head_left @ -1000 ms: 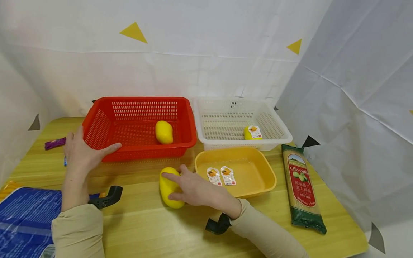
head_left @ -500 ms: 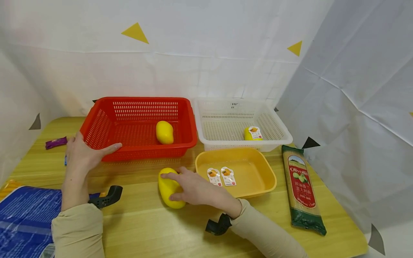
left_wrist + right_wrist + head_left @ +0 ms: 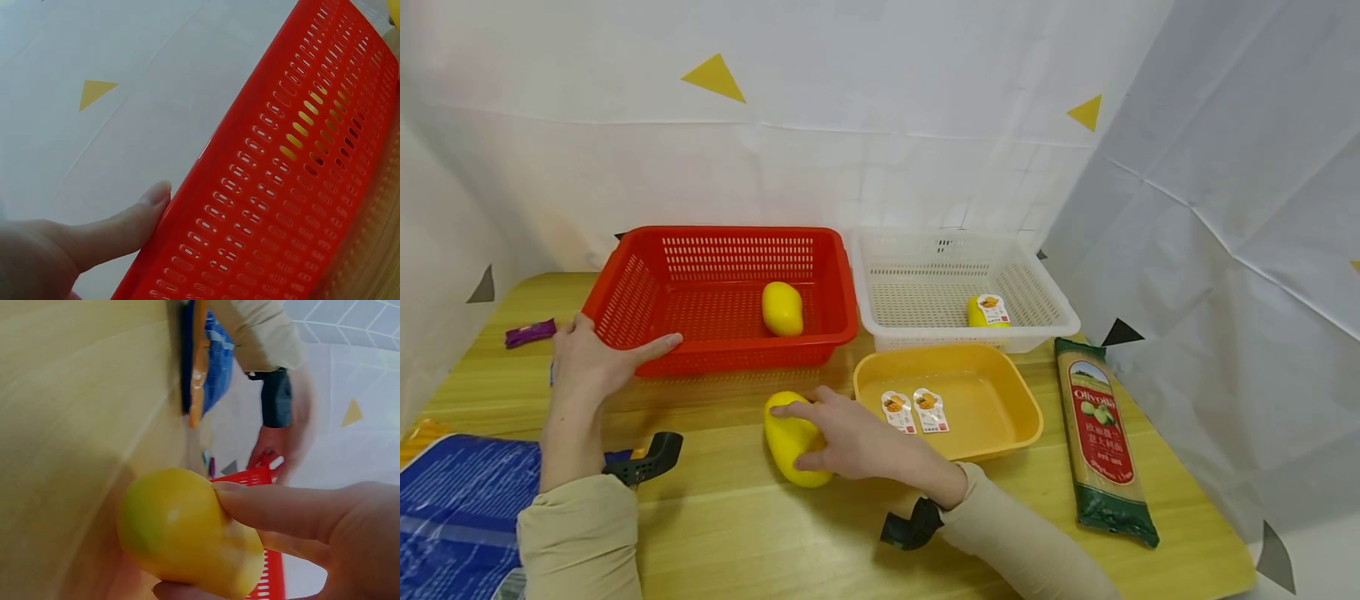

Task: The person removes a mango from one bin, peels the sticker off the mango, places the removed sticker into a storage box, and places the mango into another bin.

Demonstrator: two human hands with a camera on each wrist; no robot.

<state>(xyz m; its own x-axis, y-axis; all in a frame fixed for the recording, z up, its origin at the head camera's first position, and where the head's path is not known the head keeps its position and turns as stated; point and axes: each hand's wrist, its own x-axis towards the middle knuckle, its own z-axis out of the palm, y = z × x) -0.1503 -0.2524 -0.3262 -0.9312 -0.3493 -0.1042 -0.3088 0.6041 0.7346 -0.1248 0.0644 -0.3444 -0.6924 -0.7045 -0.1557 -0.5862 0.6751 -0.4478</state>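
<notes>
In the head view, my left hand (image 3: 597,360) holds the front left corner of a red plastic basket (image 3: 733,354). The thumb lies over the front rim, and the left wrist view shows it against the basket's edge (image 3: 206,153). My right hand (image 3: 865,437) grips a yellow mango (image 3: 790,437) low over the table, in front of the basket. Thumb and fingers are on either side of this mango (image 3: 172,525) in the right wrist view. Another mango (image 3: 782,308) lies inside the red basket.
A white basket (image 3: 977,335) at the back holds a yellow fruit with a sticker (image 3: 992,308). Before it sits a yellow tray (image 3: 985,408) with two mango labels. Pasta (image 3: 1101,433) lies at right, a blue bag (image 3: 467,508) and a purple packet (image 3: 530,333) at left.
My right hand has shifted the mango very slightly left. The left hand's fingers have slid a little nearer along the basket's left rim; its thumb stays in place.
</notes>
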